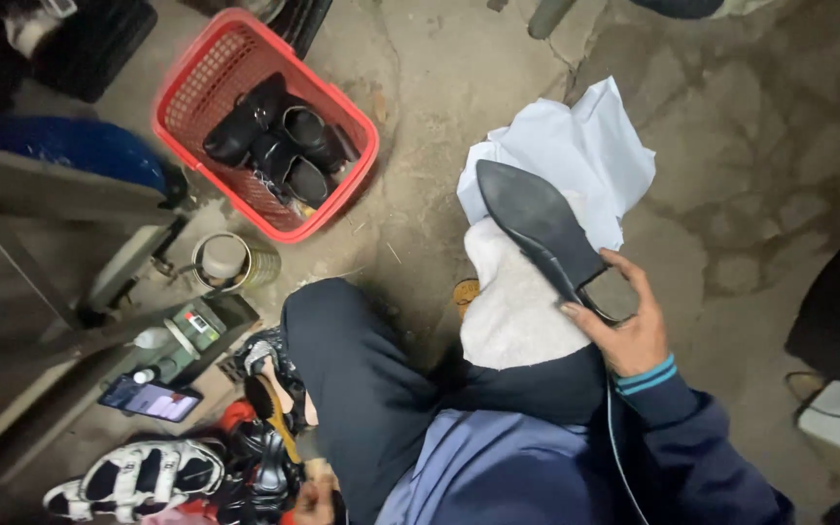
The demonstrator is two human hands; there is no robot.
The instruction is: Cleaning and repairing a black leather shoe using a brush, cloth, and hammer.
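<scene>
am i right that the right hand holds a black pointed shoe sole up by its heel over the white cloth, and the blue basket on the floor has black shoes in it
Not quite. The basket is red, not blue; the head view shows it. The rest holds: the right hand grips the black pointed shoe sole up at its heel over the white cloth, and black shoes lie in the basket.

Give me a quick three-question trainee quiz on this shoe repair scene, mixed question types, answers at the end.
1. True or false: the right hand grips the black shoe at its heel end, sole facing up.
2. What lies in the red basket? A) black shoes B) white paper C) a phone
3. Fill in: the left hand reaches into a pile of ____ low on the floor.

Key: 1 true; 2 A; 3 shoes
</scene>
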